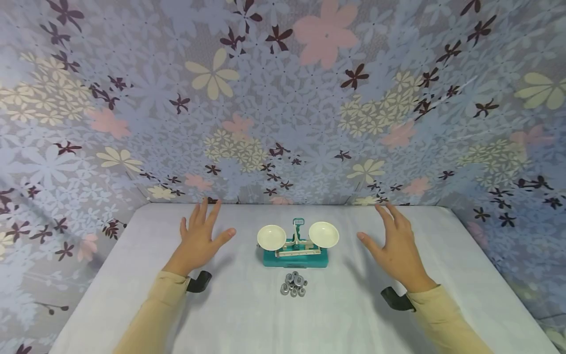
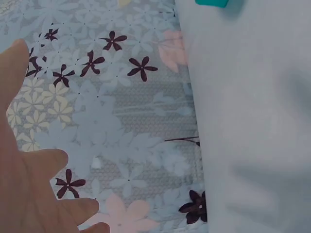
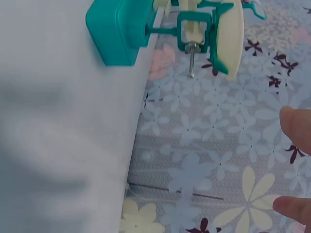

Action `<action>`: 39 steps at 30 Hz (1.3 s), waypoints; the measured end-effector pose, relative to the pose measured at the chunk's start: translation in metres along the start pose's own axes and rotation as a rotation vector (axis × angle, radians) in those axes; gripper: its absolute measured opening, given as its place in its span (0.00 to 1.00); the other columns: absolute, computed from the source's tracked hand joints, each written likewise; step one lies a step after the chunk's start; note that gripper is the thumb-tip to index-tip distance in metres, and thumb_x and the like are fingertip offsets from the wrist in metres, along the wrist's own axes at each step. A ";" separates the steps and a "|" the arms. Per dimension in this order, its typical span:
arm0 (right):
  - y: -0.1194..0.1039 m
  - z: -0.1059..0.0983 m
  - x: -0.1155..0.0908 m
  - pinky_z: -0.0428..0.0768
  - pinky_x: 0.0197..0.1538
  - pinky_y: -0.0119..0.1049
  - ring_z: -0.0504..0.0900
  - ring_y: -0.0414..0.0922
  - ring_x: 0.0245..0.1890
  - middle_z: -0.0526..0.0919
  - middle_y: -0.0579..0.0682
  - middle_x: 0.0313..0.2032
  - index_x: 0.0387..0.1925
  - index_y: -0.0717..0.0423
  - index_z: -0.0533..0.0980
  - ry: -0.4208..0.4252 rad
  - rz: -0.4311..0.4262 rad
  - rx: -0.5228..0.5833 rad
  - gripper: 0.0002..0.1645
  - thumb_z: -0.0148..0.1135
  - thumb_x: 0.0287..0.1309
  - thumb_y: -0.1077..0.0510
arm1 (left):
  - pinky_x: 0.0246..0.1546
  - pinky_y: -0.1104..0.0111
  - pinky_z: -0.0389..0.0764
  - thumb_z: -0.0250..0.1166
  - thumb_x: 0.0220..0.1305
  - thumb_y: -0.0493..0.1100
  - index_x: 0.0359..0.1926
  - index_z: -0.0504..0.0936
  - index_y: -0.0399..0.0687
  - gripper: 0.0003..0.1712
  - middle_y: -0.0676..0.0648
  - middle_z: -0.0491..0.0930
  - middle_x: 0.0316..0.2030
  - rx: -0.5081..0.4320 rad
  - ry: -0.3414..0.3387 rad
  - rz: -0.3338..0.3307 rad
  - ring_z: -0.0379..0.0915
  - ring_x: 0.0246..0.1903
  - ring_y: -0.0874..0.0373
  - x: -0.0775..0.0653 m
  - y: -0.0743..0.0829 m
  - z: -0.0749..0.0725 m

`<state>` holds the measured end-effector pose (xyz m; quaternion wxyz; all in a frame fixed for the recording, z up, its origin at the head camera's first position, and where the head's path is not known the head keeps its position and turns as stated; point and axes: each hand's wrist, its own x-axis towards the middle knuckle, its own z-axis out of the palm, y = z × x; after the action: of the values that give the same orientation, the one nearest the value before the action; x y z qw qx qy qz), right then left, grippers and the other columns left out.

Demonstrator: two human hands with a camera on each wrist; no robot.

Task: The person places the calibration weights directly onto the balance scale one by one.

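A teal balance scale stands mid-table, with a cream left pan and a cream right pan. The right pan sits slightly higher than the left. In front of the scale lies a cluster of several small metal weights. My left hand is held up to the left of the scale, fingers spread, holding nothing. On the other side my right hand is raised with fingers extended, also empty. The right wrist view shows the scale's teal base at close range; neither hand touches it.
A white cloth covers the table. Behind it and along both sides rises flower-patterned wall covering. Dark wrist-worn devices sit at both wrists, the left one and the right one, below beige sleeves.
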<state>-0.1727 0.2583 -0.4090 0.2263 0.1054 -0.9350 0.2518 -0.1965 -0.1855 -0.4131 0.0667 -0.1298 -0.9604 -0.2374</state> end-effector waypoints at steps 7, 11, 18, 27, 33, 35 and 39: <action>-0.009 0.007 -0.008 0.61 0.52 0.67 0.53 0.63 0.64 0.54 0.59 0.68 0.67 0.55 0.58 0.024 0.017 0.059 0.45 0.64 0.53 0.43 | 0.60 0.35 0.33 0.49 0.63 0.67 0.73 0.38 0.59 0.46 0.40 0.35 0.72 -0.084 -0.007 0.000 0.29 0.69 0.39 -0.003 0.006 0.012; -0.017 0.013 -0.013 0.63 0.53 0.65 0.55 0.61 0.64 0.57 0.58 0.67 0.66 0.54 0.60 0.044 0.009 0.095 0.43 0.64 0.53 0.44 | 0.60 0.35 0.34 0.48 0.64 0.67 0.73 0.40 0.56 0.46 0.40 0.38 0.72 -0.120 -0.024 -0.007 0.31 0.69 0.39 -0.005 0.009 0.020; -0.028 0.021 -0.023 0.63 0.54 0.61 0.58 0.58 0.63 0.61 0.56 0.65 0.65 0.53 0.63 0.078 -0.024 0.157 0.40 0.65 0.53 0.48 | 0.61 0.36 0.36 0.48 0.64 0.67 0.73 0.41 0.57 0.45 0.42 0.42 0.71 -0.173 -0.054 -0.005 0.34 0.70 0.41 -0.008 0.014 0.031; -0.046 0.026 -0.035 0.65 0.55 0.56 0.61 0.55 0.61 0.65 0.53 0.62 0.63 0.52 0.65 0.096 -0.067 0.206 0.38 0.67 0.52 0.50 | 0.61 0.36 0.41 0.51 0.64 0.65 0.73 0.44 0.54 0.45 0.42 0.46 0.71 -0.240 -0.078 0.038 0.39 0.69 0.41 -0.008 0.019 0.048; -0.058 0.032 -0.043 0.66 0.55 0.54 0.62 0.53 0.60 0.67 0.53 0.59 0.61 0.52 0.67 0.073 -0.081 0.218 0.36 0.67 0.52 0.50 | 0.63 0.40 0.45 0.52 0.62 0.66 0.73 0.44 0.56 0.46 0.44 0.49 0.71 -0.274 -0.110 0.032 0.41 0.69 0.42 -0.007 0.023 0.058; -0.061 0.035 -0.046 0.66 0.55 0.53 0.63 0.52 0.60 0.68 0.53 0.59 0.61 0.52 0.67 0.063 -0.082 0.223 0.35 0.67 0.52 0.50 | 0.64 0.40 0.46 0.52 0.61 0.67 0.73 0.44 0.58 0.46 0.45 0.49 0.71 -0.289 -0.133 0.005 0.41 0.69 0.43 -0.007 0.024 0.061; -0.066 0.042 -0.051 0.69 0.53 0.48 0.65 0.49 0.56 0.69 0.52 0.57 0.60 0.51 0.68 0.049 -0.094 0.235 0.34 0.67 0.52 0.51 | 0.64 0.42 0.47 0.53 0.57 0.71 0.73 0.44 0.62 0.48 0.46 0.49 0.71 -0.318 -0.167 -0.042 0.42 0.69 0.44 -0.008 0.027 0.069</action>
<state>-0.1231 0.1852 -0.4377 0.2466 0.1688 -0.8873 0.3512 -0.1863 -0.1317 -0.4632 -0.0397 -0.1379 -0.9155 -0.3758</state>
